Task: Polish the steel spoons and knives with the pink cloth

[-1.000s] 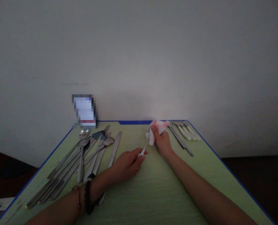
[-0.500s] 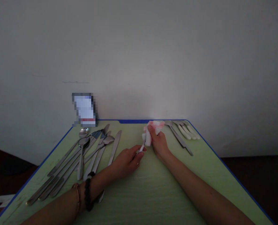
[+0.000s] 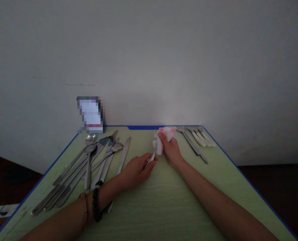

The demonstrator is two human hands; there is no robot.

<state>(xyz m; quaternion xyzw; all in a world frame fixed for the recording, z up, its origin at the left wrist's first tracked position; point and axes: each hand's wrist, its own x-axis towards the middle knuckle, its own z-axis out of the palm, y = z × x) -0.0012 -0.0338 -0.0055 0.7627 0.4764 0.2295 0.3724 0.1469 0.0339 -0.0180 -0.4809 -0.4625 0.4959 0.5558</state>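
Note:
My left hand [image 3: 136, 170] is closed around the handle of a metal piece of cutlery [image 3: 152, 157] above the middle of the table. The far end of that piece goes into a white and pink cloth [image 3: 159, 146], so its kind is hidden. Bunched in my right hand [image 3: 173, 153], the cloth wraps the hidden end, with the thumb pressed on top. Under and beside my left forearm lie several metal spoons [image 3: 90, 150] and table knives [image 3: 125, 152] in a loose spread.
On the right of the green table [image 3: 149, 214] lie several forks with white handles [image 3: 199, 139] and darker metal cutlery [image 3: 191, 145]. A blurred phone-like screen [image 3: 91, 113] leans on the wall [image 3: 149, 60] at the back left. Blue edging [image 3: 151, 127] borders the tabletop.
The view has tipped slightly, so the table sits a little higher in it. Both hands keep their hold on the cutlery and the cloth, and the handle's angle has turned slightly.

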